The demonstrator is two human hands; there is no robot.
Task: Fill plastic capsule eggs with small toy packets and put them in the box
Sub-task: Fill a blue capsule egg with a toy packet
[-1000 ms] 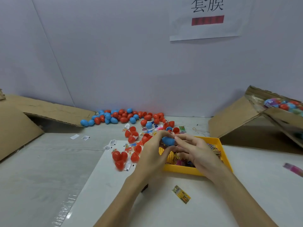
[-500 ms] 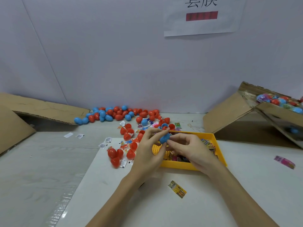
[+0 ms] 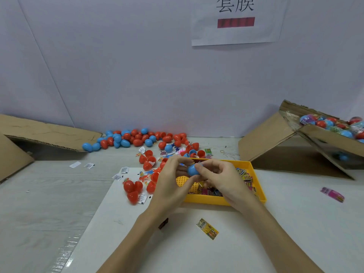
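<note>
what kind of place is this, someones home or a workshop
Most likely a small packing or assembly workstation, not a home: loose plastic eggs heaped on the table, a yellow tray of toy packets, a cardboard box of finished eggs, and a printed sign on the wall.

Blue egg (image 3: 192,170) held above yellow tray (image 3: 258,186) of toy packets (image 3: 245,175). Loose red/blue eggs (image 3: 136,137) along wall. Cardboard box (image 3: 323,138) far right (tilted, holds filled eggs).

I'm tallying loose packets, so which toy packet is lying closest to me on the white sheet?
The yellow packet with a barcode, lying alone on the white sheet in front of the yellow tray. The pink packet lies farther right.
</note>
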